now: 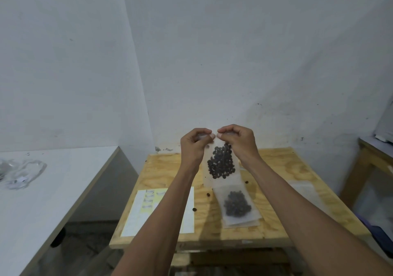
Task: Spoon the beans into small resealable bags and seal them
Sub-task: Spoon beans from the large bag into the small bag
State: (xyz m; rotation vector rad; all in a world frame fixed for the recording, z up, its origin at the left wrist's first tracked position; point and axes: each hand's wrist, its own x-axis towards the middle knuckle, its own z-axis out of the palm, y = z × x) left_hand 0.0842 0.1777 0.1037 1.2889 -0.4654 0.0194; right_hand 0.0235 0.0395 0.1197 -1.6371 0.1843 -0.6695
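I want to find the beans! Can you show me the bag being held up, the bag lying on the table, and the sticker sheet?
held bag [221, 165]: head view, on its beans.
lying bag [237, 204]: head view, on its beans.
sticker sheet [136, 214]: head view, on its white left part.

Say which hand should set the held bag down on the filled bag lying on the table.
Right, probably. The right hand pinches the held bag at its top and hangs more nearly above the filled bag than the left hand.

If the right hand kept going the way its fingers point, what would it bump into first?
Probably the left hand. The right hand pinches the top of the held bag of beans, fingertips aimed leftward, and the two hands' fingertips look nearly touching, though depth is hard to judge.
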